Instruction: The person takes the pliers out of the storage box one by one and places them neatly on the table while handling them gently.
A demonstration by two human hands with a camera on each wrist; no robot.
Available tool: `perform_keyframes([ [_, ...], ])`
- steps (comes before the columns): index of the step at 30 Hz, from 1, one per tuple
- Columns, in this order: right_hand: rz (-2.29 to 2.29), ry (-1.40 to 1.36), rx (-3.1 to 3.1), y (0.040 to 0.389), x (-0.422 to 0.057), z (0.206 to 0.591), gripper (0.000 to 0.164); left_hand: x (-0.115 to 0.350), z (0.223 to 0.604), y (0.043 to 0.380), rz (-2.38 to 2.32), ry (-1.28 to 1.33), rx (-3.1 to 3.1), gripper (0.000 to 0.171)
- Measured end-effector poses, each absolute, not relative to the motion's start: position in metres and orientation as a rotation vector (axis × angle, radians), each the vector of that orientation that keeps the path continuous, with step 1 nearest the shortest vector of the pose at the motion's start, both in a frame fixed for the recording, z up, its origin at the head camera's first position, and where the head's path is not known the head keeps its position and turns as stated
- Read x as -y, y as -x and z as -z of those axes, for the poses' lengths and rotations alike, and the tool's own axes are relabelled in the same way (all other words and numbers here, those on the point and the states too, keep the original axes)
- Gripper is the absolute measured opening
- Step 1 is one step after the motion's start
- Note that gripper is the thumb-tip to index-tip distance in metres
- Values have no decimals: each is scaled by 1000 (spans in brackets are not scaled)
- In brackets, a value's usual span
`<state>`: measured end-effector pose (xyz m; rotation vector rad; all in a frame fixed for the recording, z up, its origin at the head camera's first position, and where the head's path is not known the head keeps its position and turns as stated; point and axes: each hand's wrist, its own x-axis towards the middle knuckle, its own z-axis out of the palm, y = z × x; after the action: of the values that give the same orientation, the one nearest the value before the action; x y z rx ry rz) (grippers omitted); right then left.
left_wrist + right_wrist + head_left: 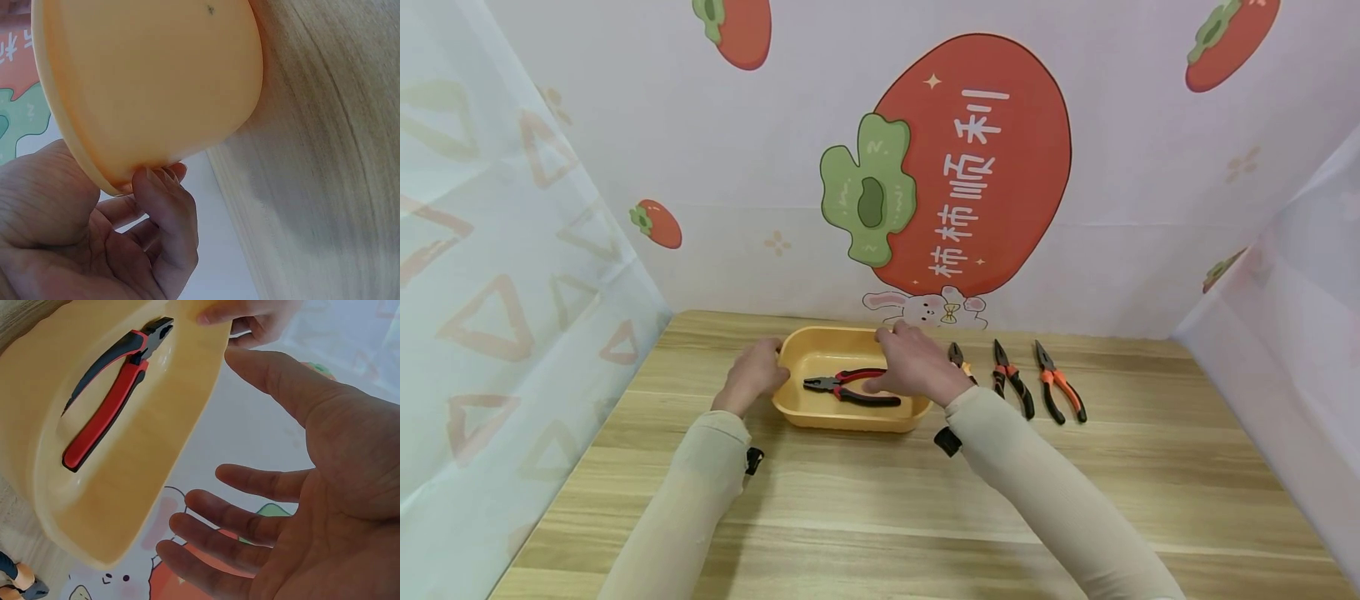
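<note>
A yellow plastic tray (842,422) sits toward the back of the wooden table. Inside it lies a pair of combination pliers (839,388) with red and black handles, jaws to the left. At the tray's left end my left hand (752,375) grips the rim, thumb inside and fingers curled against the outer wall. My right hand (917,362) is over the tray's right part, hiding some of the back rim and a handle end. In the right wrist view the right hand (275,506) has its fingers spread beside the long rim, holding nothing.
Right of the tray, three more pliers lie in a row: one partly hidden by the right arm (956,354), one with black and orange handles (1004,367), and long-nose pliers with orange handles (1049,367). A printed wall sheet (737,275) stands behind the table (850,517).
</note>
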<state>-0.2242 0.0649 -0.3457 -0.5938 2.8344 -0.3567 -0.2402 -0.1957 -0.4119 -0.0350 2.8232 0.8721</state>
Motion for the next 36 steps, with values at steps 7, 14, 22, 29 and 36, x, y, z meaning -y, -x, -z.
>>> perform_keyframes([
  [7,304,593,-2827,230,-57,350,83,196,411,240,-870,40,-2815,51],
  [14,250,643,-2821,235,-50,358,80,197,412,240,-868,42,-2817,52],
  [22,161,734,-2834,237,-44,365,71,197,413,241,-857,49,-2816,53],
  [29,194,756,-2785,241,-42,368,72,198,414,241,-847,40,-2827,53],
  [36,215,769,-2749,246,-39,371,71,197,414,242,-871,35,-2818,53],
])
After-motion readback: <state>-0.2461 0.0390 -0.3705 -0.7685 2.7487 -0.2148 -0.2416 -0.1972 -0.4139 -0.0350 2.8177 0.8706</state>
